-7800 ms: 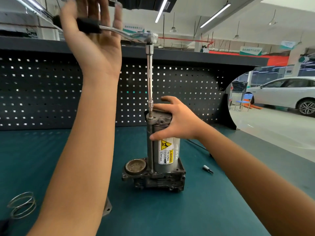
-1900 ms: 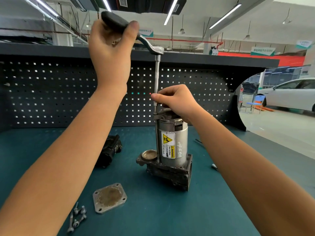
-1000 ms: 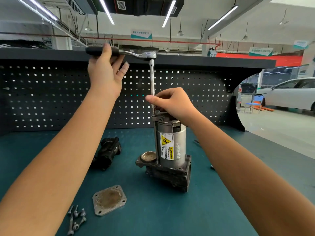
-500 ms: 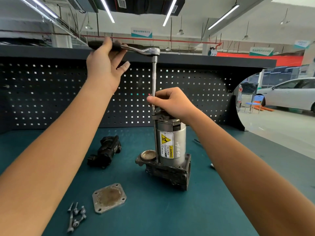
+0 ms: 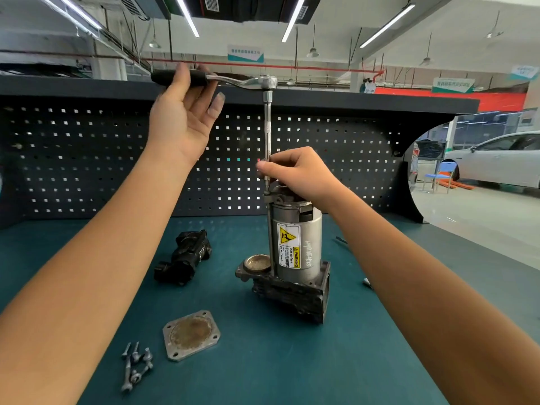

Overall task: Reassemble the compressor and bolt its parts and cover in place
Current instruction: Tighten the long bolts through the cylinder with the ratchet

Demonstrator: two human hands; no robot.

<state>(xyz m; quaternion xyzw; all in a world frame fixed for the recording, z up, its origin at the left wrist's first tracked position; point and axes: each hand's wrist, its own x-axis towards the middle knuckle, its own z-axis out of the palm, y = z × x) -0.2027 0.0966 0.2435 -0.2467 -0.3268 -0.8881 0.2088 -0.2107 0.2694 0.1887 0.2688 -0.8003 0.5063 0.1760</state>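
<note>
Compressor [image 5: 298, 244] stands upright on the bench [image 5: 292, 369]; right hand [image 5: 295, 173] pinches the ratchet's [image 5: 267, 82] long shaft [image 5: 267, 127] at its top; left hand's [image 5: 184, 118] nearly straight fingers push the handle [image 5: 163, 76], thumb free; that loose push could tilt the shaft off the bolt, rounding it.

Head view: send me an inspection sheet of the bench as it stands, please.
Surface: teal mat.
Job's things: compressor upright; ratchet with extension standing on its top; cover plate lying loose; bolts heaped beside it.
Clutter: black part left of the compressor; small bit at right.
Hands: left hand presses the ratchet handle with straight fingers; right hand pinches the extension.
Cables: nothing seen.
Surroundings: pegboard behind; white car beyond.
</note>
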